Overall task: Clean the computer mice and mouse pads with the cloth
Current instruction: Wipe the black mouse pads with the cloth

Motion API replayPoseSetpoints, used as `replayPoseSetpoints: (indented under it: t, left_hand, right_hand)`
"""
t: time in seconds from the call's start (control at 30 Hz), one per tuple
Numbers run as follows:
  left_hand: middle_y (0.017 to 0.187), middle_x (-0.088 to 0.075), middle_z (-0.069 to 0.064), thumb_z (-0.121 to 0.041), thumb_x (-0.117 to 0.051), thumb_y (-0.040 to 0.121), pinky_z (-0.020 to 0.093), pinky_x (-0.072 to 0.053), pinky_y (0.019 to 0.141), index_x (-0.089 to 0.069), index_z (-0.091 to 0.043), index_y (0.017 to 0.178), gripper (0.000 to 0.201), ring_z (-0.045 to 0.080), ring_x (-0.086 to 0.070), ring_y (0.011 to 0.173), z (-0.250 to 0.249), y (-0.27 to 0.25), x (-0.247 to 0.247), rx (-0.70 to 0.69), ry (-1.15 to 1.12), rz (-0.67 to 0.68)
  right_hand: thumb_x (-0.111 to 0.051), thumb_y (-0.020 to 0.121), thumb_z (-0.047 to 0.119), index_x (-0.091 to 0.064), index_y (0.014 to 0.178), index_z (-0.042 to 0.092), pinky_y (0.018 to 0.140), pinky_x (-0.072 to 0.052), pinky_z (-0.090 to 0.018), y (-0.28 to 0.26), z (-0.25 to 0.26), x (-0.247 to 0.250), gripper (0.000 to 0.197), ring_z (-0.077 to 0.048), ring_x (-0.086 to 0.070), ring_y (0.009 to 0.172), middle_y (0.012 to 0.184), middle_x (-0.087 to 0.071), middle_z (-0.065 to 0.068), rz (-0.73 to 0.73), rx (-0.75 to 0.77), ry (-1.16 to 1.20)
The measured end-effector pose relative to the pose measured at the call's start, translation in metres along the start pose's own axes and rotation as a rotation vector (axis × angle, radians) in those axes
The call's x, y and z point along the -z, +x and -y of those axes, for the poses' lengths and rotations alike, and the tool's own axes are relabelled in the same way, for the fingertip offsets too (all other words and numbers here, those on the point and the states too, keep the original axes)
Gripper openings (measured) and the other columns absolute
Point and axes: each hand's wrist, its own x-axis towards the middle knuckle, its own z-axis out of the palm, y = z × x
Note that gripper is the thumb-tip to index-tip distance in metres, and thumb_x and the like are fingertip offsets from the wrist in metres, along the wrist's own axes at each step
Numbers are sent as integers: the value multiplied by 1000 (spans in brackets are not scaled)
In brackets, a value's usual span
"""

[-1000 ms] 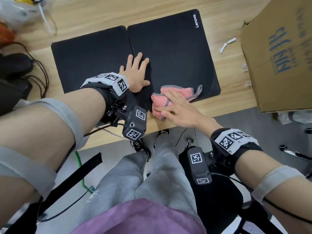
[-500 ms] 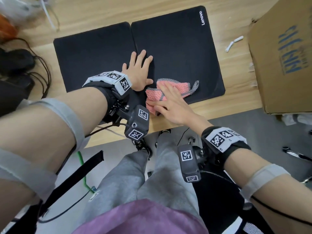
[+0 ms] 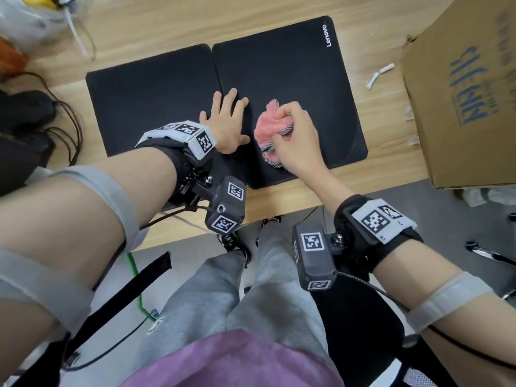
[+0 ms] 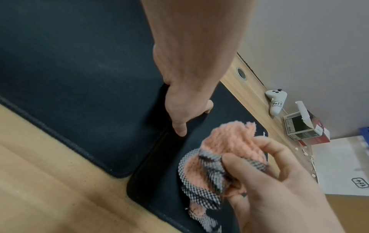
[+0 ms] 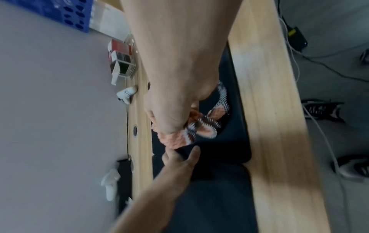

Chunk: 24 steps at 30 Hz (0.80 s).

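Your right hand [image 3: 296, 138] grips the bunched pink knitted cloth with a black-and-white mesh edge [image 3: 269, 125], fingers curled round it, at the centre of the head view. The cloth is raised off the right-hand black rectangular mouse pad marked "Lenovo" [image 3: 301, 74]; its mesh tail hangs down toward the pad's near edge. In the left wrist view the same cloth [image 4: 225, 151] sits pinched between the thumb and fingers of that hand [image 4: 279, 181] at lower right of the frame.

Your left hand [image 3: 226, 121] lies flat, fingers straight and spread, holding nothing. It presses on the seam where the left-hand plain black rectangular mouse pad [image 3: 150, 93] meets the marked pad; the two pads lie edge to edge on the light wooden desk [image 3: 167, 26].

A brown cardboard box with blue print [image 3: 463, 90] fills the upper right of the head view. Two small white scraps [image 3: 379, 75] lie on the desk between that box and the marked pad. Black cables [image 3: 69, 121] trail at the left edge. In the left wrist view a white handheld controller [image 4: 276, 100] rests near the wall at right.
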Motion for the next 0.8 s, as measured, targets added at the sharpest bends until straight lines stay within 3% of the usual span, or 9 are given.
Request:
replayPoseSetpoints:
  t: [0.07,0.1,0.17,0.23,0.4,0.63,0.73,0.8]
  left_hand:
    - [162,14,0,-34,-56,97,59,-10,116,-3,-20,155,80,28,16,148,2,0,1,-1,-7,5]
    - [162,15,0,-34,-55,97,59,-10,116,-3,-20,155,79,28,16,148,2,0,0,-2,-9,9]
    - [162,16,-1,-33,-55,97,59,-9,116,-2,-21,155,79,28,17,148,1,1,0,-2,-11,10]
    - [162,15,-2,-33,-55,97,58,-9,117,-3,-22,155,79,27,17,148,2,0,-1,-1,-17,0]
    - [162,14,-2,-35,-56,97,57,-10,117,-4,-22,155,79,26,15,148,6,1,-2,-20,-28,-26]
    - [162,13,-2,-36,-56,96,56,-10,118,-4,-23,155,79,26,15,149,9,2,-3,-21,-17,-37]
    - [162,12,-2,-34,-57,96,56,-13,117,-4,-23,155,80,26,14,149,3,3,-3,3,12,-41]
    - [162,8,-1,-32,-60,95,56,-17,115,-7,-21,153,80,28,11,149,-3,3,-2,38,22,-44]
  right_hand:
    - [-58,76,-3,-57,90,21,88,-41,-23,-1,-13,6,27,-18,-52,99,105,-59,-4,-84,78,-296]
    - [-63,78,2,-61,91,22,91,-41,-31,-2,-22,13,23,-23,-51,104,107,-59,-2,-113,71,-406]
    - [-71,81,14,-66,94,25,91,-42,-36,-6,-35,28,18,-26,-48,108,113,-55,2,-110,-11,-487]
    - [-73,81,18,-66,92,26,89,-43,-36,-7,-36,31,16,-25,-47,108,117,-51,2,-80,-27,-564]
    - [-61,83,-1,-65,92,16,85,-45,-39,-8,-18,9,20,-27,-52,106,113,-52,-7,57,-68,-578]
    - [-54,83,-3,-58,89,16,73,-45,-39,-33,2,-42,20,-27,-49,91,100,-44,-3,261,114,-595]
    - [-55,81,-3,-57,84,21,77,-45,-38,-21,-16,-16,25,-27,-48,93,99,-45,-1,253,54,-578]
    - [-57,79,-4,-55,80,24,79,-40,-31,-15,-38,12,29,-25,-47,95,99,-46,0,142,-23,-566]
